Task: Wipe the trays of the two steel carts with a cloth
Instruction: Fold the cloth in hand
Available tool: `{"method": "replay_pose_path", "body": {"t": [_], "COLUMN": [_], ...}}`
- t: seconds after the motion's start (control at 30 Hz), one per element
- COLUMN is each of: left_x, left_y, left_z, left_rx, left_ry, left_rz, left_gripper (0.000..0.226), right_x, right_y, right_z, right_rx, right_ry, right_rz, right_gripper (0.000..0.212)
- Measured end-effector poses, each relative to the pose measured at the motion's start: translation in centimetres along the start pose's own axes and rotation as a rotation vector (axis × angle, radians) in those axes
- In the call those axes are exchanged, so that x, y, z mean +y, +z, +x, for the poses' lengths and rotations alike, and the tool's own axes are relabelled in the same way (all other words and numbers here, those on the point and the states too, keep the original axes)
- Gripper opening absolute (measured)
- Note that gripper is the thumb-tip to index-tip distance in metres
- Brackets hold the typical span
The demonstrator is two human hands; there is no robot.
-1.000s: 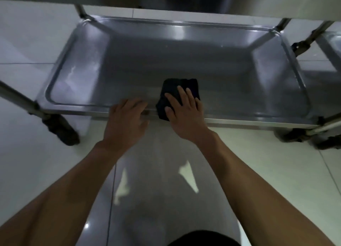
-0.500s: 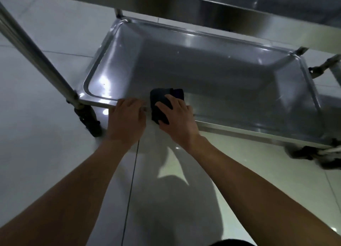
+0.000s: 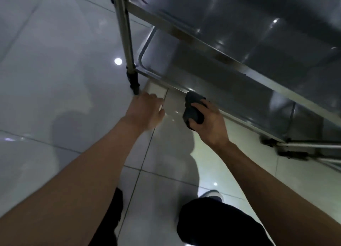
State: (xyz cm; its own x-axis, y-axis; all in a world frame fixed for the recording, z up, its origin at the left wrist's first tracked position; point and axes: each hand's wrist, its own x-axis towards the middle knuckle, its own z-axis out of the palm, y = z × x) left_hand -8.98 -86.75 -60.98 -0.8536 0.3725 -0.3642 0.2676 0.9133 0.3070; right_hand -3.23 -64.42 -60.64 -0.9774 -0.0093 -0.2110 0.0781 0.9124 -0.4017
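Steel cart: the lower tray (image 3: 184,68) lies at about 1 o'clock from the hands, its long axis running from upper left to lower right; the upper tray (image 3: 239,24) hangs over it.
Cloth: a dark cloth (image 3: 192,107) is bunched in the right hand (image 3: 208,120), just beside the near rim of the lower tray, which it seems not to touch; its longer side points toward 12 o'clock.
Right fingers: curled around the cloth, thumb on top, probably to keep the wad compact between wipes.
Left hand (image 3: 145,109): at 9 o'clock from the cloth, near the cart leg (image 3: 127,42), holding nothing.
Left fingers: loosely bent and blurred; their exact spread cannot be told.
Floor (image 3: 55,61): glossy tiles under both arms.
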Motion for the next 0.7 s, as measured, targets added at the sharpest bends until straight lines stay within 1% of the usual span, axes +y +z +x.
{"method": "replay_pose_path", "body": {"t": [0.13,0.2,0.27,0.4,0.47,0.57,0.7], "left_x": [1.8,3.2,5.5,10.5,12.9,17.1,25.0], "left_y": [-6.8,-10.6,-14.8,-22.9,-26.5,-31.2,-35.8], "left_z": [-7.1,-10.4,-13.4,-18.0,-19.4,-20.1,-19.8], "left_rx": [-0.08,-0.085,-0.108,-0.158,-0.137,-0.094,-0.034], "left_ry": [-0.005,0.024,0.047,0.096,0.13,0.206,0.408], "left_rz": [-0.018,-0.046,-0.128,-0.216,-0.283,-0.316,-0.312], "left_gripper": [0.036,0.033,0.033,0.041,0.039,0.036,0.029], "right_x": [-5.6,-8.3,-10.6,-14.4,-15.5,-16.0,-14.1], "right_y": [-8.1,-12.7,-17.4,-27.1,-31.9,-38.3,-44.6], "right_z": [-6.2,-9.1,-12.0,-17.3,-19.7,-22.9,-27.0], "right_rx": [-0.006,0.018,0.035,0.08,0.121,0.195,0.285], "right_ry": [0.063,0.067,0.084,0.174,0.195,0.224,0.269], "right_rz": [0.039,0.065,0.075,0.131,0.14,0.149,0.15], "right_gripper": [0.054,0.052,0.052,0.054,0.054,0.055,0.057]}}
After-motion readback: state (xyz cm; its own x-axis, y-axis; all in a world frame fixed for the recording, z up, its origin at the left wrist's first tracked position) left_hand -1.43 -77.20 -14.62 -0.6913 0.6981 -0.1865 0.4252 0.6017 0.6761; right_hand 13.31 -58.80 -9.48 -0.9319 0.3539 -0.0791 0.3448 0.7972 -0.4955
